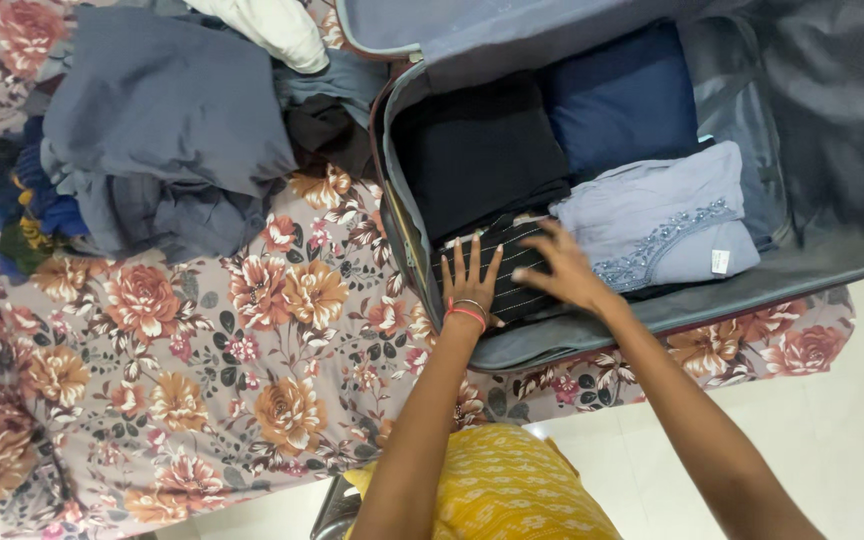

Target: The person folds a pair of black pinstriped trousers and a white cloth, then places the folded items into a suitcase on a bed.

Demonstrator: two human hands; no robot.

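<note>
An open grey suitcase [542, 345] lies on a floral bedsheet [202, 380]. Inside it sit a folded black garment [477, 150], a navy one [622, 100], a lilac embroidered top [667, 215] and a black pinstriped piece [522, 265] near the front wall. My left hand [472, 280], with bangles on the wrist, lies flat with fingers spread on the pinstriped piece. My right hand [562, 270] presses flat on the same piece, beside the lilac top. Neither hand grips anything.
A heap of grey-blue clothes [162, 110] lies on the bed to the left, with darker blue and yellow fabric [32, 210] beside it and a white item [272, 25] at the top. The suitcase lid [832, 120] stands open at right. White floor [852, 430] lies below.
</note>
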